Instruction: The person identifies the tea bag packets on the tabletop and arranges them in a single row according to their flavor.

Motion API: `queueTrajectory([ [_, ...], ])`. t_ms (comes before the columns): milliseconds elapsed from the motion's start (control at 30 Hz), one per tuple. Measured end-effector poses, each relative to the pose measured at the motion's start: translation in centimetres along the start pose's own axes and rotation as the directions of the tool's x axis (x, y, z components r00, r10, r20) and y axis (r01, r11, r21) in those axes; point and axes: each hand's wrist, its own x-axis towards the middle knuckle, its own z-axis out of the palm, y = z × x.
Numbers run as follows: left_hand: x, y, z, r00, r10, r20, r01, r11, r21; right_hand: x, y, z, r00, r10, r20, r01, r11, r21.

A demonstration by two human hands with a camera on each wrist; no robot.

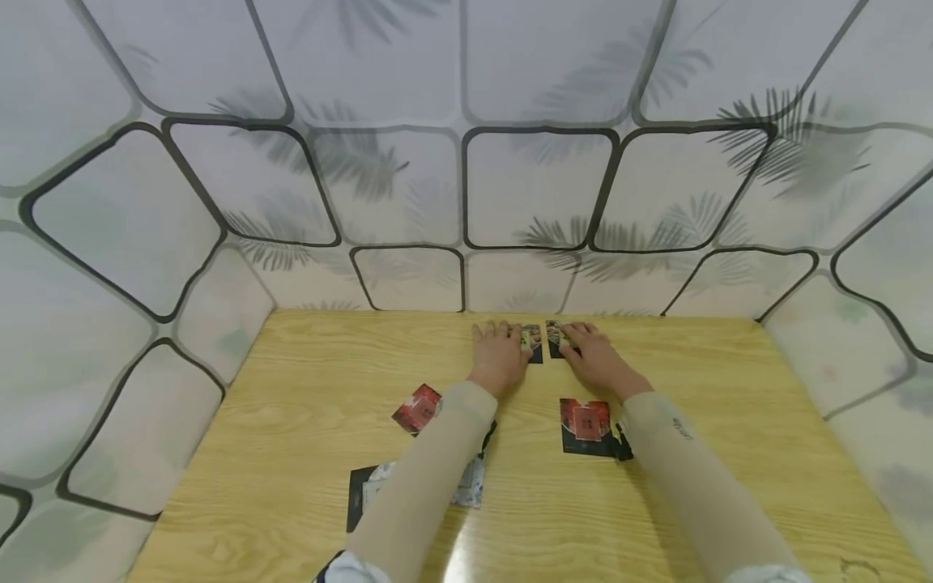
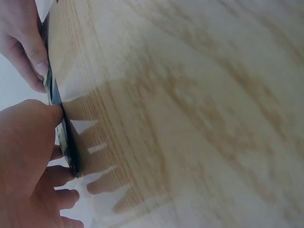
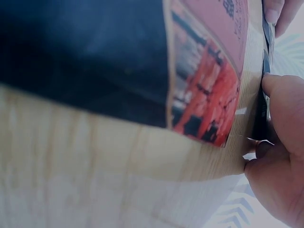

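Near the table's back edge, my left hand [image 1: 500, 358] holds a small flat printed packet [image 1: 534, 344] between its thumb and fingers. In the left wrist view, the thumb [image 2: 56, 114] touches the packet's dark side while the other fingers are spread. Just right of it, my right hand [image 1: 594, 356] holds a similar packet [image 1: 554, 340] by its edge, thumb on the near side. A narrow gap parts the two packets, which look dark with a yellow-green label. My palms partly cover both packets.
A red-and-black packet [image 1: 585, 425] lies near my right forearm, a black object [image 1: 623, 444] beside it. A tilted red packet [image 1: 419, 409] lies left of my left forearm. A black-and-white packet [image 1: 357, 494] is partly under that arm. Patterned walls [image 1: 539, 186] bound the wooden table [image 1: 291, 437].
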Motion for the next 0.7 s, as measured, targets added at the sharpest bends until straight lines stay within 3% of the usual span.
queueTrajectory([
  [267,0.74,-0.12,0.2,1.0,-0.005,0.011,0.005,1.0,-0.027,-0.04,0.13,0.09,1.0,0.002,-0.01,-0.002,1.0,0.006],
  [700,0.68,-0.46,0.35,1.0,-0.004,-0.008,0.003,0.992,-0.125,0.12,0.34,0.33,1.0,0.003,-0.003,-0.003,1.0,0.014],
])
